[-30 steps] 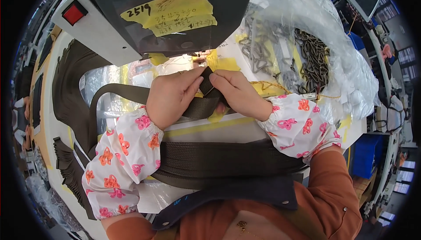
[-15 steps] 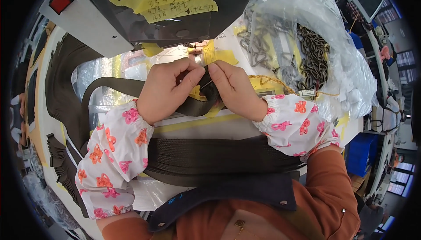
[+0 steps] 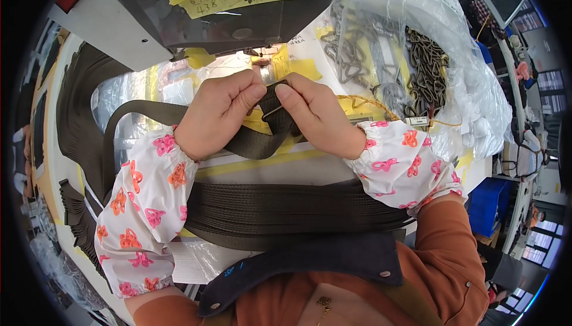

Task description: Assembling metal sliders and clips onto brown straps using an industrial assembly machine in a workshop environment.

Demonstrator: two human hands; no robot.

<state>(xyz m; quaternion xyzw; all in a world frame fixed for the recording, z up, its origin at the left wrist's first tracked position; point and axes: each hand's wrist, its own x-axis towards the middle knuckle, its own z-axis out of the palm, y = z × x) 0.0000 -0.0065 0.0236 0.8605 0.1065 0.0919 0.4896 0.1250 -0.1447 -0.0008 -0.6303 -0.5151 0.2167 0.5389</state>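
Note:
Both hands pinch the folded end of a dark olive webbing strap (image 3: 262, 141), just in front of the lit work area of a sewing machine (image 3: 238, 28). My left hand (image 3: 220, 111) is closed, thumb against fingers, at the left edge of the fold. On the right side of it, my right hand (image 3: 316, 110) is closed too, its thumb pressing on the webbing. A thin pale bar shows across the fold between the thumbs; whether it is metal or thread I cannot tell. From the fold the strap loops down, then runs behind my left wrist toward the left.
A thick stack of dark webbing (image 3: 286, 213) lies between my forearms and the machine. More folded webbing (image 3: 83, 105) is at the left. Bent metal rings (image 3: 426, 70) fill a clear plastic bag (image 3: 476, 105) at right. A yellow cord (image 3: 375, 106) runs beside my right wrist.
My thumbs have moved slightly apart, and more of the folded webbing with its pale bar shows between them. The whole view has shifted a little, with the machine higher in it.

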